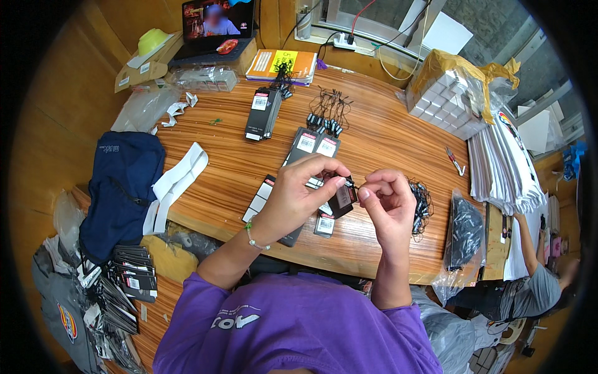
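Observation:
In front of my chest, my left hand (pixel 305 190) is closed in a pinch at the top of a black hang tag (pixel 343 201). Beside it, my right hand (pixel 391 202) has thumb and forefinger pinched together near the tag's dark cord, which is too small to follow clearly. Under and behind my left hand lie stacks of black tags (pixel 306 142) with white labels, their looped cords (pixel 329 107) fanned toward the back. A smaller label-bearing tag (pixel 324 225) lies just below my hands. Loose black cords (pixel 421 207) are heaped right of my right hand.
Another tag stack (pixel 262 113) lies farther back. Red-handled snips (pixel 455 161), a bag of black cords (pixel 465 229) and piled white sheets (pixel 503 165) are at right. A navy bag (pixel 123 187) and white paper strip (pixel 182 174) lie left. A co-worker (pixel 529 293) is at far right.

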Motion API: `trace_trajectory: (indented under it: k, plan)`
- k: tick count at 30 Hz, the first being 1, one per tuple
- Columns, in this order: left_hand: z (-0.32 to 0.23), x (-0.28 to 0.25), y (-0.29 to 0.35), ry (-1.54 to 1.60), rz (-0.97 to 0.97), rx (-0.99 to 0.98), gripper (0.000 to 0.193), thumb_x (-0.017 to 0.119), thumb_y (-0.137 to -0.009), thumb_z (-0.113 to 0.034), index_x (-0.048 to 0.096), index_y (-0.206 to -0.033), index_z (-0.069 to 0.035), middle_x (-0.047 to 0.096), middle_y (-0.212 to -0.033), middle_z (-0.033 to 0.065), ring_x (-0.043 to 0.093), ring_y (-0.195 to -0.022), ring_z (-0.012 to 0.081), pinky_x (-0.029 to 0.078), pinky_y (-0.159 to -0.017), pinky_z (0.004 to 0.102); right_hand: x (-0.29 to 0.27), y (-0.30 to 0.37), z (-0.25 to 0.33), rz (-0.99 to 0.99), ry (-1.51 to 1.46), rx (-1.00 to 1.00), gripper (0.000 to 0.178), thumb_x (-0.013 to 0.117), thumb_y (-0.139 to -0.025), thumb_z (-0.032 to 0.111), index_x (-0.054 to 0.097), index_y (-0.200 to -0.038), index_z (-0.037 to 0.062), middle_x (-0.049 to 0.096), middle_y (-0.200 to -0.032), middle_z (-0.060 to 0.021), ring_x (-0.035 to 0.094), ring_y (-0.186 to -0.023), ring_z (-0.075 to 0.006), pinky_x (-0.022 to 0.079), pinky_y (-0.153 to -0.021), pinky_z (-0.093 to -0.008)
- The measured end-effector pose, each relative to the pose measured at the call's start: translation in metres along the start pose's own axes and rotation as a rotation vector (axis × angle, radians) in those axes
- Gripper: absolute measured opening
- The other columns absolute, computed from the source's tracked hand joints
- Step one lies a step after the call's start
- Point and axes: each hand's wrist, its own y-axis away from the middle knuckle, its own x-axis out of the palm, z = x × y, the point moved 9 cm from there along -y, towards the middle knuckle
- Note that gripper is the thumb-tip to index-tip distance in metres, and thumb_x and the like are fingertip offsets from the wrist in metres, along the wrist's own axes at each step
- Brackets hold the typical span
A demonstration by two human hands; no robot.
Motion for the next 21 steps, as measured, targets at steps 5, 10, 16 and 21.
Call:
trace_trajectory:
  k: [5,10,16,21]
  plan:
    - [0.007,0.002,0.002,0.084,0.021,-0.061,0.011,0.061,-0.082,-0.003,0.062,-0.093,0.000,0.062,-0.089,0.0039,0.057,-0.084,0.0100,0.045,-0.075,0.0235,0.003,-0.002,-0.002,0.007,-0.020,0.015,0.017,0.060,-0.080,-0.003,0.051,-0.094,-0.0009,0.060,-0.081,-0.0052,0.059,-0.075,-0.0084,0.044,-0.069,-0.0197]
    - [0.018,0.006,0.003,0.242,0.028,-0.140,0.013,0.060,-0.083,-0.002,0.062,-0.095,0.000,0.062,-0.092,0.0041,0.057,-0.085,0.0094,0.046,-0.076,0.0229,0.001,-0.001,-0.003,-0.009,-0.068,0.008,0.016,0.059,-0.080,-0.004,0.050,-0.093,-0.0006,0.058,-0.081,-0.0049,0.059,-0.074,-0.0089,0.044,-0.068,-0.0202]
    - [0.022,0.006,0.003,0.229,0.051,-0.170,0.015,0.061,-0.083,-0.001,0.061,-0.098,0.001,0.062,-0.093,0.0044,0.057,-0.085,0.0087,0.047,-0.074,0.0216,0.002,-0.003,-0.005,-0.001,-0.087,0.025,0.016,0.059,-0.081,-0.004,0.049,-0.093,-0.0001,0.058,-0.080,-0.0046,0.058,-0.072,-0.0090,0.044,-0.066,-0.0200]
    - [0.032,0.010,0.005,0.414,0.049,-0.243,0.016,0.060,-0.083,0.000,0.060,-0.099,0.002,0.063,-0.091,0.0060,0.060,-0.081,0.0090,0.048,-0.073,0.0216,0.004,-0.003,-0.008,0.004,-0.125,0.050,0.016,0.058,-0.082,-0.004,0.048,-0.094,0.0005,0.059,-0.077,-0.0039,0.058,-0.071,-0.0085,0.044,-0.064,-0.0201]
